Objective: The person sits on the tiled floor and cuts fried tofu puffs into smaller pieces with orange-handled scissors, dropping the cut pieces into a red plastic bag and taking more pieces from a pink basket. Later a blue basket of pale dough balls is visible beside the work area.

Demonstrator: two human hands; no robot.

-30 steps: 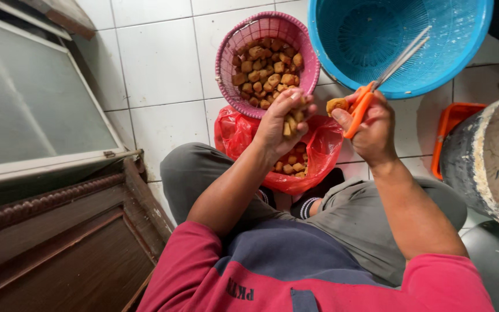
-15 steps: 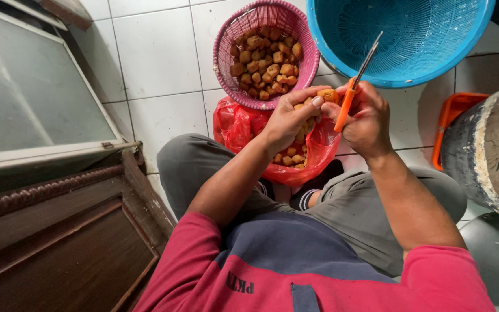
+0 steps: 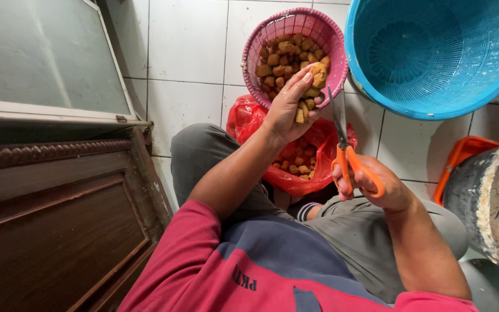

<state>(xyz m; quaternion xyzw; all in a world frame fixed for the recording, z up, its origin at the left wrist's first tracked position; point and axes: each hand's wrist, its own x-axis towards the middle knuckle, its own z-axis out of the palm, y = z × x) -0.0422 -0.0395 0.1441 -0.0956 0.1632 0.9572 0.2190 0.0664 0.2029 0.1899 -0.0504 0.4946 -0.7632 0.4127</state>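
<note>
While a wooden door [image 3: 47, 231] fills the left side and white floor tiles [image 3: 186, 52] spread ahead, a big blue basket [image 3: 434, 52] sits at the upper right, next to a smaller pink basket [image 3: 330, 34] holding brown fried pieces. Grey and crusted, a bucket [image 3: 492, 202] stands at the right edge with an orange tub [image 3: 457, 159] just behind it. Between the person's knees lies a red plastic bag [image 3: 249, 118] with more fried pieces inside. The left hand [image 3: 289, 107] reaches over the pink basket's near rim, fingers closed around a fried piece [image 3: 317, 75] at its edge. Lower right, the right hand [image 3: 379, 185] grips the orange-handled scissors [image 3: 345, 147], fingers through the loops, blades pointing up toward that piece.
</note>
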